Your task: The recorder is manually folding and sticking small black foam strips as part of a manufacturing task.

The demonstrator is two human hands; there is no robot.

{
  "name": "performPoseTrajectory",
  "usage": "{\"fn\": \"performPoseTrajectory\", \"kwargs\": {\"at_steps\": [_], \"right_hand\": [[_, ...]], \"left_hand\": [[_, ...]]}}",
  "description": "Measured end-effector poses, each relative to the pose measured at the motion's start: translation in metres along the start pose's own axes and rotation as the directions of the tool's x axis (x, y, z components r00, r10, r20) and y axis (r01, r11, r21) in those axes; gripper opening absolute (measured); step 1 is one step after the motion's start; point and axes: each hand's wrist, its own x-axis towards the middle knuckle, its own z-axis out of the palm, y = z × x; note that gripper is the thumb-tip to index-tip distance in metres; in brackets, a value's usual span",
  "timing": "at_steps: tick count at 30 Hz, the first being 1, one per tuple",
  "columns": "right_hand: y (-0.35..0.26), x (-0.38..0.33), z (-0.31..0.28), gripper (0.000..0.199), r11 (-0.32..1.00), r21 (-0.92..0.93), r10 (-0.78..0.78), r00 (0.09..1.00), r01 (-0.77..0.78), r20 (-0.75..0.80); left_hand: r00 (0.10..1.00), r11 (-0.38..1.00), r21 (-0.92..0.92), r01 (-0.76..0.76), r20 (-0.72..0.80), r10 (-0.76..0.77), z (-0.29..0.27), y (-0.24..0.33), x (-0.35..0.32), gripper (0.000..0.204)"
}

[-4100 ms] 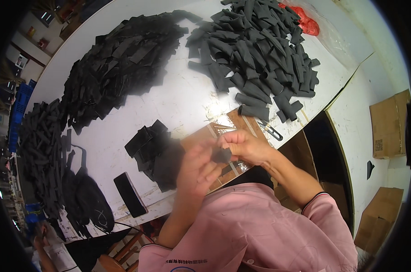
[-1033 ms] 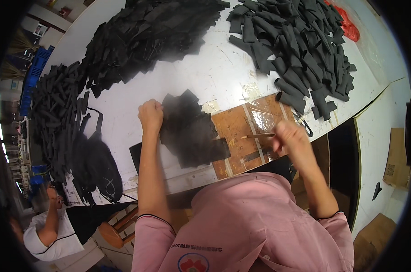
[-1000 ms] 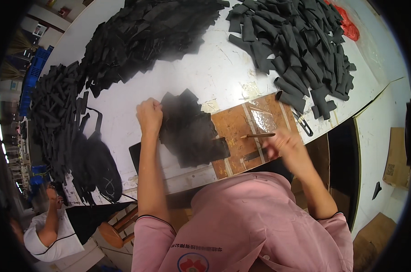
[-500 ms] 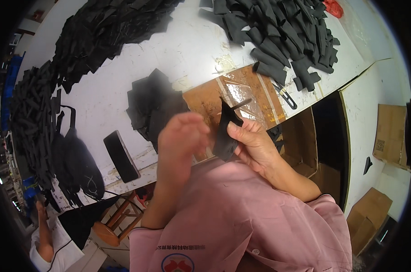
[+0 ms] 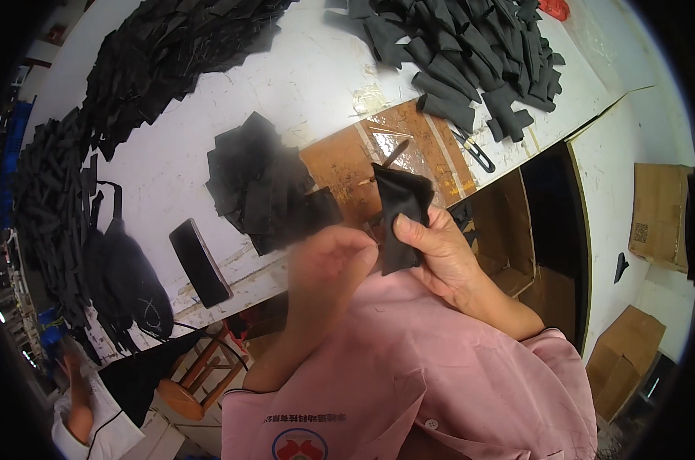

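black cloth piece (image 5: 403, 218) upright and folded in the right hand (image 5: 446, 249), above the table's near edge; the thumb presses on its front, the other fingers grip behind; a brown stick (image 5: 396, 153) sticks out past its top, its lower part hidden; the left hand (image 5: 332, 257), blurred, has its bent fingertips just beside the cloth's left edge, and i cannot tell whether they pinch anything; under and beyond the cloth a brown board (image 5: 336, 157) lies along the near edge of the white table (image 5: 309, 84); a small stack of flat black pieces (image 5: 255, 180) reaches the board's left edge; farther left, by the table's near edge, lies a dark phone (image 5: 202, 263), then a black pouch (image 5: 129, 276); a heap of black strips (image 5: 52, 199) runs along the table's left edge; a large heap of flat black pieces (image 5: 163, 69) spreads toward the far left; a heap of black tubes (image 5: 470, 54) covers the far right part; a black-handled tool (image 5: 482, 157) lies beside the board's right edge; a wooden stool (image 5: 180, 399) stands below the near edge, at left
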Motion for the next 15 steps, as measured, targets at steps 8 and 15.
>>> {"fn": "performPoseTrajectory", "kwargs": {"at_steps": [8, 15], "right_hand": [[0.000, -0.001, -0.002, 0.016, 0.988, 0.136, -0.051, 0.990, 0.069, -0.134], [-0.001, 0.006, -0.001, 0.017, 0.985, 0.142, -0.067, 0.980, 0.094, -0.186]], "left_hand": [[0.997, 0.997, 0.049, -0.065, 0.045, 0.063, 0.008, -0.012, -0.002, 0.015], [0.990, 0.979, 0.152, -0.133, 0.070, 0.124, 0.016, -0.017, 0.003, 0.019]]}}
